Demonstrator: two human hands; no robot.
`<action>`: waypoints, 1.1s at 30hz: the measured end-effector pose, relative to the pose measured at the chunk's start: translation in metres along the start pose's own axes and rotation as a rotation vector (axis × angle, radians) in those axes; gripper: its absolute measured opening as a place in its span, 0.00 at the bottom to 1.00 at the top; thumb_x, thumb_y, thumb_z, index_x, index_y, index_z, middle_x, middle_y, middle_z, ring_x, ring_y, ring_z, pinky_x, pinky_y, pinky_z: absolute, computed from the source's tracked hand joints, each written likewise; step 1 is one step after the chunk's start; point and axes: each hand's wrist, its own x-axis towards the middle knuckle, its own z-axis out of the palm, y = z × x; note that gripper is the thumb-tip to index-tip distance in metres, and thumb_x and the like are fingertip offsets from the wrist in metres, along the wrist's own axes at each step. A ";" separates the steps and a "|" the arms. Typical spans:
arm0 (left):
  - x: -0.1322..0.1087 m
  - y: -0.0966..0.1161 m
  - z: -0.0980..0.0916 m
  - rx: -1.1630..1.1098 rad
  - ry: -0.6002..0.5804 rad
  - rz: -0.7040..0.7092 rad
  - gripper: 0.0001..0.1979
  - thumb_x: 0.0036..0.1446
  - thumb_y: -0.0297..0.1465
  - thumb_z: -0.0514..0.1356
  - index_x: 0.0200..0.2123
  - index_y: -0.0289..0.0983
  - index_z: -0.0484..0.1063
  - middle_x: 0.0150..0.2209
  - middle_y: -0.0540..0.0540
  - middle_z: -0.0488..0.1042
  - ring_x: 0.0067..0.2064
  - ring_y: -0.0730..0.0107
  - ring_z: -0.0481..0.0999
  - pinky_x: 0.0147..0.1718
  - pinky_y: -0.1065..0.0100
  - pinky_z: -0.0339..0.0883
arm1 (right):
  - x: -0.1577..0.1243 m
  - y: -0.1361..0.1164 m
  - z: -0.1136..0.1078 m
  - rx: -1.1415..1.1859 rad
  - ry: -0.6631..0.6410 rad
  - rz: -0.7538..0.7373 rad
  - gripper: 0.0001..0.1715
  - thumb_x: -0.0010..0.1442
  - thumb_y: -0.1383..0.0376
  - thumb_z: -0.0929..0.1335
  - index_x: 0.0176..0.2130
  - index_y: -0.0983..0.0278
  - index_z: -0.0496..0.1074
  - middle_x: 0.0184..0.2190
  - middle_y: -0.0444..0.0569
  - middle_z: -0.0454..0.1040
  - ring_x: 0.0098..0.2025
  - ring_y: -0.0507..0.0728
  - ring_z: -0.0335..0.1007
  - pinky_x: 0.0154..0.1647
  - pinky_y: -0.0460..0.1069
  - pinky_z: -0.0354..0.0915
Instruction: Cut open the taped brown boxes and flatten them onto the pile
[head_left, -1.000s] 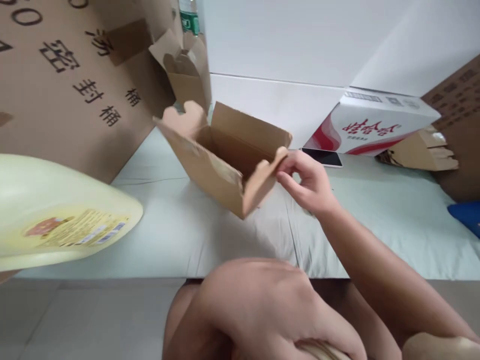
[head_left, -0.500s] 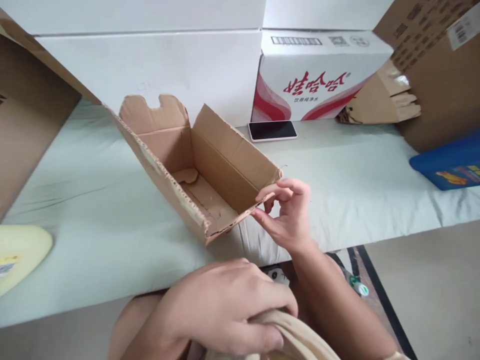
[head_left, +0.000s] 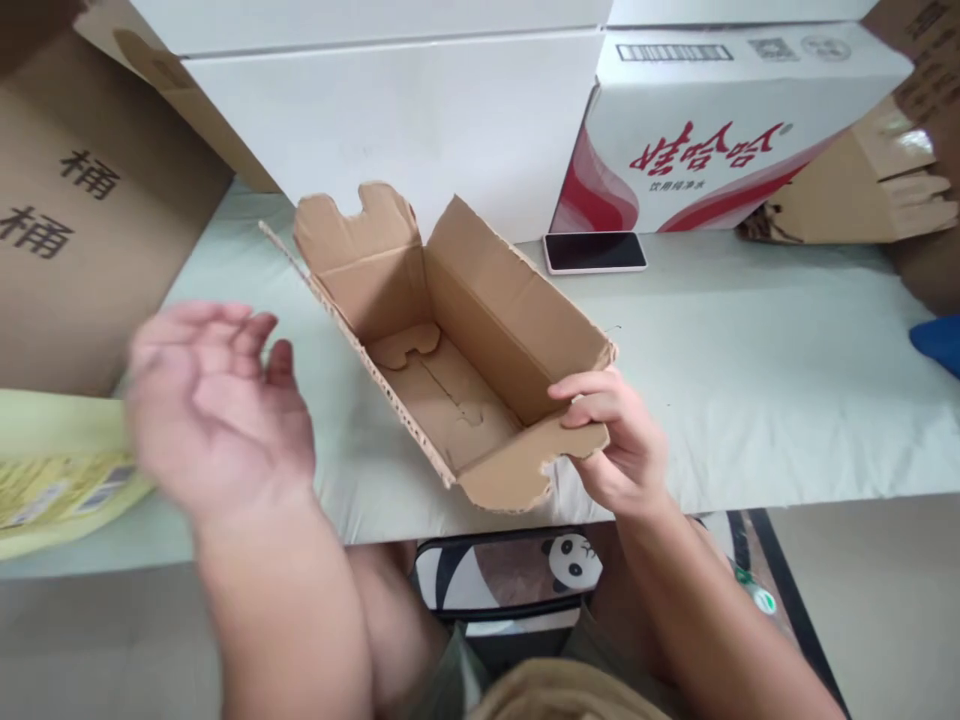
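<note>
An open cardboard box (head_left: 510, 330) stands tilted away to the left on the pale green cloth, its inside bare except for folded bottom flaps. My right hand (head_left: 619, 440) grips the notched near end flap, thumb below and fingers on top, at the box's near right corner. To the left of the box, my left hand (head_left: 225, 400) is raised in the air with its palm up and fingers spread and slightly curled. It touches nothing and is somewhat blurred.
A phone (head_left: 595, 253) lies behind the box, before a white and red carton (head_left: 697, 150). A yellow-green package (head_left: 67, 470) is at far left, near a large brown carton (head_left: 82, 230). A blue object (head_left: 937, 342) shows at the right edge. A panda-print pouch (head_left: 510, 575) lies below the table edge.
My left hand has left the beige cloth at my lap and moved up and left of the box. The near end flap, in my right hand, has folded outward. The view has shifted left.
</note>
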 end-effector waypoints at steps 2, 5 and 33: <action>0.002 -0.008 0.002 -0.101 0.104 0.016 0.16 0.55 0.48 0.65 0.40 0.45 0.80 0.47 0.50 0.82 0.55 0.57 0.76 0.52 0.57 0.74 | 0.002 -0.006 -0.001 0.044 -0.034 -0.012 0.15 0.74 0.51 0.66 0.38 0.56 0.72 0.39 0.48 0.81 0.35 0.58 0.76 0.38 0.57 0.70; 0.000 -0.010 0.002 -0.124 -0.047 -0.038 0.24 0.50 0.55 0.69 0.43 0.47 0.81 0.49 0.50 0.81 0.58 0.57 0.75 0.55 0.57 0.72 | 0.000 -0.011 -0.004 0.038 -0.003 -0.006 0.18 0.72 0.48 0.67 0.37 0.56 0.72 0.35 0.48 0.79 0.33 0.59 0.75 0.39 0.59 0.71; -0.001 -0.040 -0.005 0.590 -0.318 0.359 0.13 0.67 0.37 0.60 0.49 0.50 0.84 0.61 0.47 0.72 0.62 0.55 0.73 0.67 0.51 0.68 | -0.009 0.004 0.003 0.124 -0.091 0.110 0.11 0.68 0.63 0.69 0.49 0.58 0.80 0.52 0.55 0.81 0.54 0.63 0.82 0.53 0.59 0.79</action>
